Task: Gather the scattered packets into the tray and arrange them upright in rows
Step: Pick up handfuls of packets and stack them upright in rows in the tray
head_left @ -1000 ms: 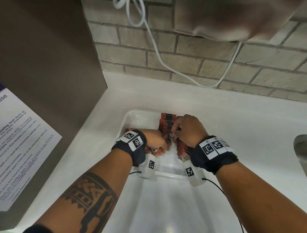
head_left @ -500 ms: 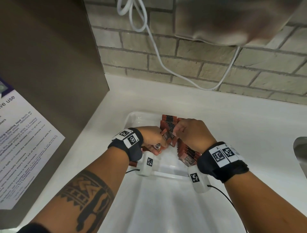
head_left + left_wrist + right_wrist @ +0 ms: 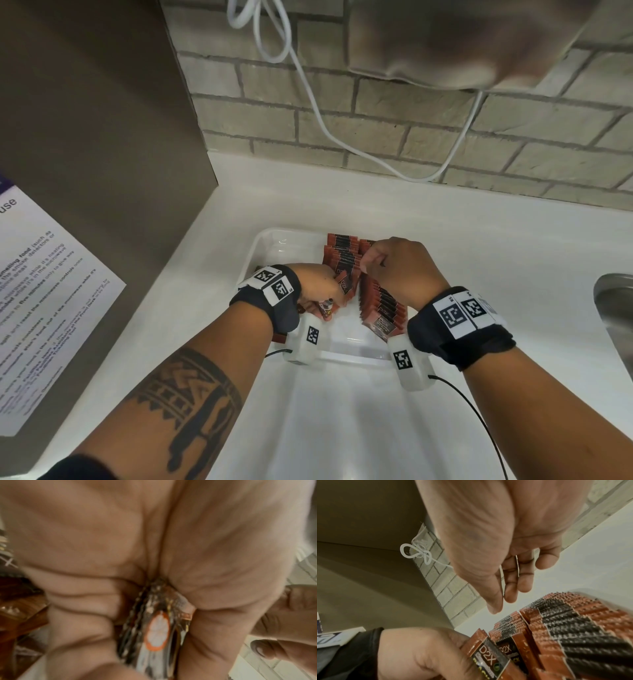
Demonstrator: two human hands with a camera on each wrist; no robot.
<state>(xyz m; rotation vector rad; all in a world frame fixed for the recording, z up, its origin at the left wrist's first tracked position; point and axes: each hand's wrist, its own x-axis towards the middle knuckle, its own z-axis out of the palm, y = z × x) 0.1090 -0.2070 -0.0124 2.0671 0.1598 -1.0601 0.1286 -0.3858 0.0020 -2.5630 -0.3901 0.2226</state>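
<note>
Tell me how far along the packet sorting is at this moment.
Well along, not finished. Done: two rows of packets stand on edge in the tray. In hand: the left hand grips a small bunch of packets; the right hand hovers over the rows with relaxed fingers, holding nothing. Left: seating that bunch, plus a few packets lying under the left wrist. More elsewhere cannot be ruled out.
</note>
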